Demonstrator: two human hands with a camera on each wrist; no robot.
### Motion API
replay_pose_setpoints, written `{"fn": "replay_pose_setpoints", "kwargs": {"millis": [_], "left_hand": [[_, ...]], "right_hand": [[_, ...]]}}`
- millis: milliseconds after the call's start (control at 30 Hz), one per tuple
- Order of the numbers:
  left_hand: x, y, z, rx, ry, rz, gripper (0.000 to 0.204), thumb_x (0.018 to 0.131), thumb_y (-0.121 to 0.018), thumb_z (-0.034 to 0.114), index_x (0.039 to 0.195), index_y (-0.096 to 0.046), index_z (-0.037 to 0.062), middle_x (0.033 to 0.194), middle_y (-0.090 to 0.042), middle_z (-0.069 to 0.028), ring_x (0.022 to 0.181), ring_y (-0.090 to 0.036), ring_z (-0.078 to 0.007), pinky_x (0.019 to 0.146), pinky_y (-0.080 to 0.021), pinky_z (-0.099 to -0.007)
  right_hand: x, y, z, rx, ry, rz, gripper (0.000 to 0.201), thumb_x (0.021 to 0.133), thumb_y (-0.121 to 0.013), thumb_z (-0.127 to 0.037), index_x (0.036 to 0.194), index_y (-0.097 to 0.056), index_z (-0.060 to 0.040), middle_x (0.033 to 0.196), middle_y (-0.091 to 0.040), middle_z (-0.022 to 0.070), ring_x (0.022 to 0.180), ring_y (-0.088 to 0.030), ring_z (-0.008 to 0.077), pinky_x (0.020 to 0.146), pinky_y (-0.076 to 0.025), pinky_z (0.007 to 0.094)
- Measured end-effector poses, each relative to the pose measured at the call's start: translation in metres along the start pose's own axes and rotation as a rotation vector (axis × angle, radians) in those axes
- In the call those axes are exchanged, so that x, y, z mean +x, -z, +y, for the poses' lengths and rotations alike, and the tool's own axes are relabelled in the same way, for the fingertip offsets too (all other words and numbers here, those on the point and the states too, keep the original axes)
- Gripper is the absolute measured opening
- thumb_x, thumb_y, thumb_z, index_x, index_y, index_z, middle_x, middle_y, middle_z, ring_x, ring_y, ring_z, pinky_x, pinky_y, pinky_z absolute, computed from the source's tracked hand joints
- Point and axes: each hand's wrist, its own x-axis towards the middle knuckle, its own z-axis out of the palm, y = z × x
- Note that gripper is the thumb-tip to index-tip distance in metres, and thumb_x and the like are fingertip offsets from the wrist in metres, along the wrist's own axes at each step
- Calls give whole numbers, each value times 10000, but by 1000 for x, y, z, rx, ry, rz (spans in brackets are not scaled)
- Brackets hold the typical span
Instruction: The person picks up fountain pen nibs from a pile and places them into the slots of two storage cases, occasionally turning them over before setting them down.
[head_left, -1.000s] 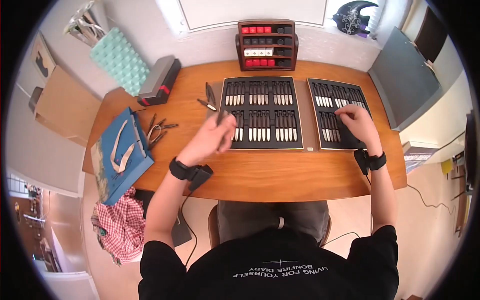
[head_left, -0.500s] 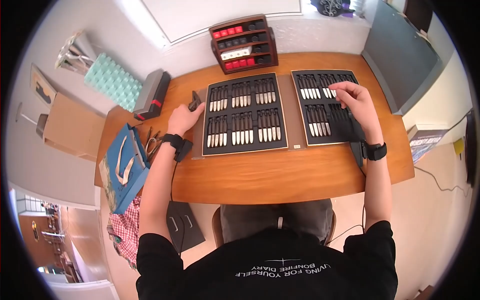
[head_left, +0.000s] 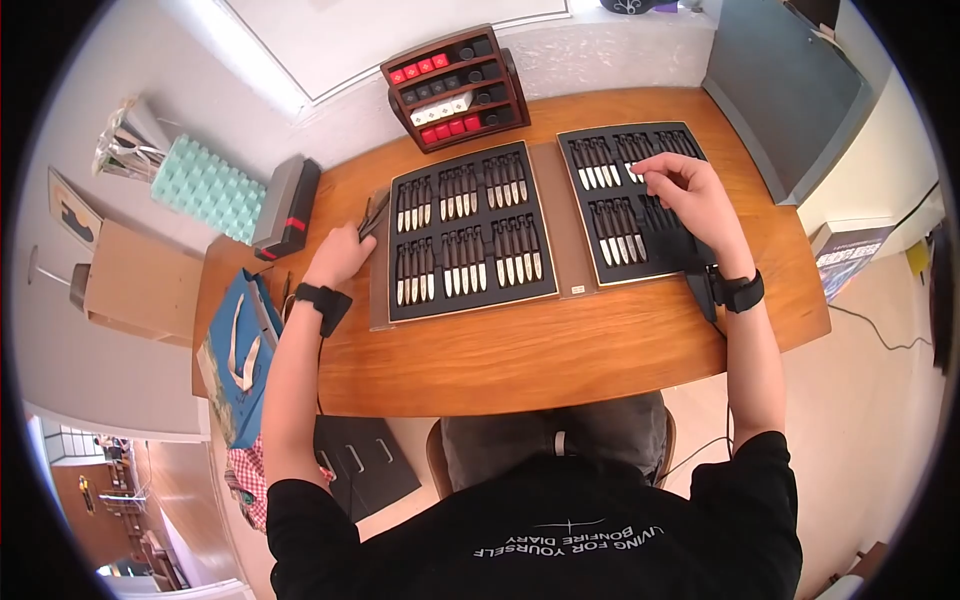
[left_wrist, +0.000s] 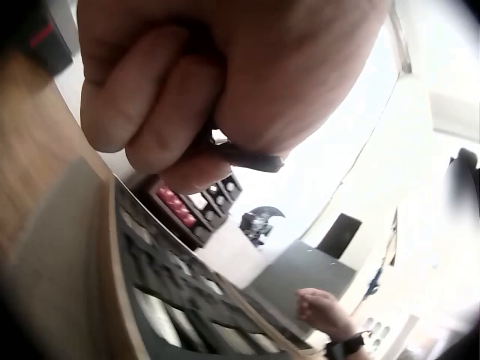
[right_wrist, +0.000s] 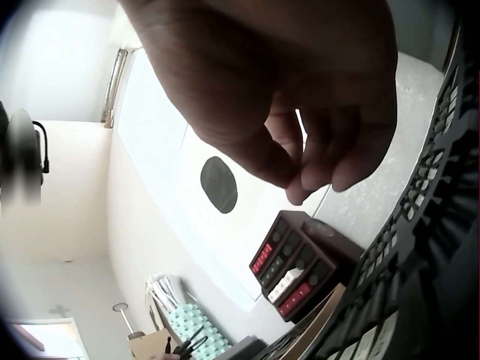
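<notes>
My left hand [head_left: 340,255] is beside the left edge of the open case, its curled fingers and thumb pinching a dark slim tool [left_wrist: 255,160]. Most of this tool is hidden by the fingers. Dark slender items [head_left: 375,210] lie just past the fingertips. Over the right panel [head_left: 592,262] hovers my right hand [head_left: 690,195], its fingers loosely bent and the thumb close to the index fingertip. Nothing shows between them in the right wrist view. The left panel [head_left: 437,232] holds rows of dark-handled pieces with pale blade-like tips [head_left: 465,262].
At the back stands a brown wooden rack [head_left: 455,85] with red, black and white cubes. A grey box [head_left: 287,208] and a blue paper bag [head_left: 242,400] are on the left. A large grey case [head_left: 790,90] leans at the right. The table's front edge [head_left: 520,408] curves near the lap.
My left hand has moved from over the left panel to its outer left side. The right hand has risen from the lower row toward the upper row. The head view has turned.
</notes>
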Motion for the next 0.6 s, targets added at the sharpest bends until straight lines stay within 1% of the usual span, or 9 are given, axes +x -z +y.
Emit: {"fn": "replay_pose_setpoints", "kwargs": {"millis": [100,167,200,233,333,433,467,567,600], "left_hand": [[-16,4,-4,37,-20,66,409,892,-523,314,909,-562,-93,824,-630,-310,813,-624,-447,751,-497,-480],[-34,25,4,-213,86,-42,347,902,-526,276,874,-544,-69,738,-625,-255,678,-630,-385,644,-490,-445],[-39,27,2,-308,70,-26,282,926,-508,237,863,-518,-38,651,-590,-146,548,-584,-250,543,-451,-367],[-47,30,-1,-306,88,-20,282,926,-508,237,863,-518,-38,651,-590,-146,548,-584,-250,543,-451,-367],[-70,41,25,-657,-21,40,259,987,-434,226,846,-478,13,605,-470,2,517,-463,-93,497,-392,-276],[-88,47,52,-854,-99,-81,251,993,-425,227,835,-477,39,609,-457,15,513,-430,-82,487,-366,-263],[-84,35,49,-930,-227,-111,249,1002,-412,234,831,-477,64,608,-443,27,523,-402,-63,481,-338,-242],[-94,34,92,-1208,-286,-271,343,1011,-403,312,754,-437,88,570,-433,18,495,-385,-69,468,-309,-222],[-88,24,95,-1217,-342,-342,324,1011,-400,327,813,-466,79,573,-429,16,496,-380,-66,468,-305,-218]], "right_hand": [[-3,-2,-8,7,4,0,184,892,-561,-83,1005,-687,-8,753,-612,-14,693,-515,57,641,-431,230],[-5,-3,-15,-9,16,-11,179,894,-568,-87,1003,-682,-3,766,-616,-13,703,-521,60,645,-435,230],[-3,-4,-12,-5,20,-17,178,894,-566,-87,1003,-683,-7,778,-620,-15,710,-525,61,646,-436,229],[-2,-5,-9,-2,23,-24,177,894,-565,-86,1002,-684,-11,790,-624,-18,718,-530,62,648,-437,228],[1,-5,-13,69,-12,-15,182,900,-556,-85,1008,-692,-30,812,-633,-24,739,-545,61,655,-437,217],[-1,-18,-24,78,-7,-2,185,913,-547,-91,1011,-696,-41,808,-630,-26,740,-550,55,657,-444,207],[-4,-27,-34,145,-4,-74,192,915,-542,-94,1022,-694,-44,808,-626,-28,737,-550,50,658,-449,204],[-16,-67,-55,290,-47,-290,220,932,-575,-156,1108,-668,-62,841,-630,-31,720,-549,34,671,-472,200],[-21,-83,-68,285,-129,-340,232,958,-552,-161,1133,-645,-41,837,-625,-21,703,-554,39,674,-472,196]]}}
